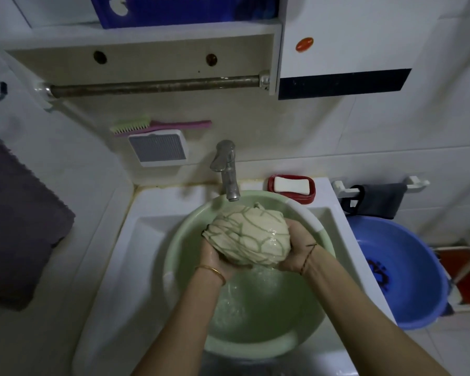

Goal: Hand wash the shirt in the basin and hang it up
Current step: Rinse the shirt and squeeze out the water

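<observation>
White tiles (391, 147) cover the walls, dimly lit. A rusty rail (155, 85) is fixed under a white shelf (147, 33). A dark towel (14, 221) is hung at the left; a blue tub (407, 270) is set on the floor at the right.

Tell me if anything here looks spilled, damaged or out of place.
Nothing spilled. Both hands, left hand and right hand, hold the balled wet shirt over the green basin. Only the towel rail looks rusty.

Both my forearms are bare, no sleeves showing. A thin gold bangle (212, 272) circles the wrist just behind my left hand (217, 256); a thin dark string bracelet (308, 256) ties behind my right hand (296, 240).
</observation>
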{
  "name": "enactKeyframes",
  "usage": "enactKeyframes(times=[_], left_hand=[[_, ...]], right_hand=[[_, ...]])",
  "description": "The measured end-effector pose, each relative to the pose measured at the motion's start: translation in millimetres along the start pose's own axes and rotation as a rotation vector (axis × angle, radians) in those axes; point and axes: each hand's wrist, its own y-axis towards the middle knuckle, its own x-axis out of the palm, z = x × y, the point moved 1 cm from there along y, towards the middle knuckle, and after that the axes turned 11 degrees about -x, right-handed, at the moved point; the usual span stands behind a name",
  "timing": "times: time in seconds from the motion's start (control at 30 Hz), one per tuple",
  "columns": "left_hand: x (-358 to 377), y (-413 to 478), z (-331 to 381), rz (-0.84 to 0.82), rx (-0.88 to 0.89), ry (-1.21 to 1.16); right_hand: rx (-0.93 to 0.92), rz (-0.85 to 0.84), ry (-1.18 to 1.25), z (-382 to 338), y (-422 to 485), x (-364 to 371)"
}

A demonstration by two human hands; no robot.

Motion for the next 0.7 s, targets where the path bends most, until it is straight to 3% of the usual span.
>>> enactKeyframes(times=[0.03,0.1,0.33,0.43,0.57,0.7], left_hand=[[7.0,-4.9,-4.2,-0.132,-0.022,-0.044],[15.3,-6.9,-6.4,-0.184,0.006,-0.113],[20.8,1.6,1.5,-0.081,0.047,-0.129],[22.1,7.4,1.0,0.048,0.080,-0.114],[21.8,20.8,-8.4,0.215,0.311,-0.099],[31.0,12.8,-6.1,0.233,0.549,0.096]], right_hand=[[0.004,0.010,-0.017,1.3,0.8,0.7],[0.026,0.047,-0.039,4.9,5.7,-1.0],[0.145,0.071,-0.110,5.6,16.1,-16.4],[0.114,0.041,-0.110,-0.5,14.2,-29.6],[0.112,0.004,-0.221,-5.3,13.2,-41.1],[0.122,0.020,-0.209,-8.7,12.1,-36.0]])
